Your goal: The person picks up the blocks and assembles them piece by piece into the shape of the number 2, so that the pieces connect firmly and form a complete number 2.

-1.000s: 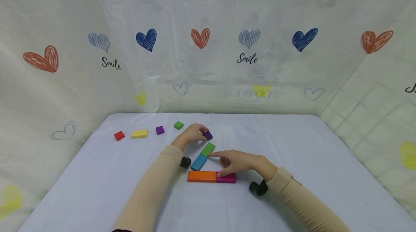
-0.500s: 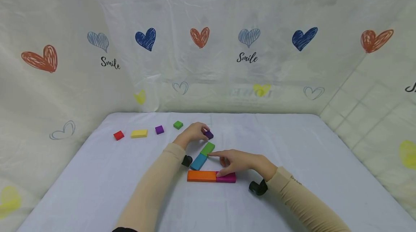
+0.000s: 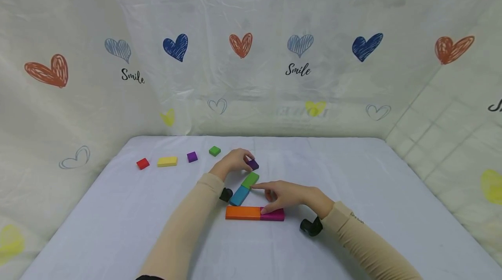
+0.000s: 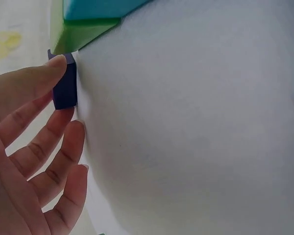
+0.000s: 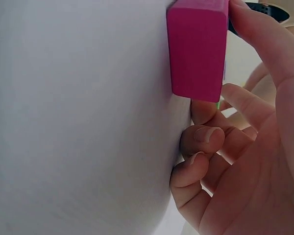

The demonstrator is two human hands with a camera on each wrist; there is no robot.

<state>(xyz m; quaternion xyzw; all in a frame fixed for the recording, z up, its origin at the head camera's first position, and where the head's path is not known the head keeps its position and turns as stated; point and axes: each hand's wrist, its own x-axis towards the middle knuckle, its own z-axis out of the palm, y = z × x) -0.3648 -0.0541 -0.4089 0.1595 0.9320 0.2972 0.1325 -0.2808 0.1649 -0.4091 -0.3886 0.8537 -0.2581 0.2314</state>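
Note:
My left hand (image 3: 235, 161) pinches a dark purple block (image 3: 252, 164) between thumb and fingers, right at the far end of a light green block (image 3: 250, 180). In the left wrist view, the thumb lies over the dark purple block (image 4: 64, 88). The green block joins end to end with a blue block (image 3: 239, 195), forming a slanted row. My right hand (image 3: 288, 193) reaches its index fingertip to the green block's side, while its thumb rests on a magenta block (image 3: 274, 214). That block abuts an orange block (image 3: 243, 213) in a straight row nearer me.
Toward the back left of the white-covered table (image 3: 353, 175) lie a red block (image 3: 143, 163), a yellow block (image 3: 167, 161), a purple cube (image 3: 192, 156) and a green block (image 3: 214, 151). A sheet printed with hearts (image 3: 241, 45) hangs behind the table.
My left hand has shifted the dark purple block slightly right, closer in line with the light green block's end. My right hand stays in place.

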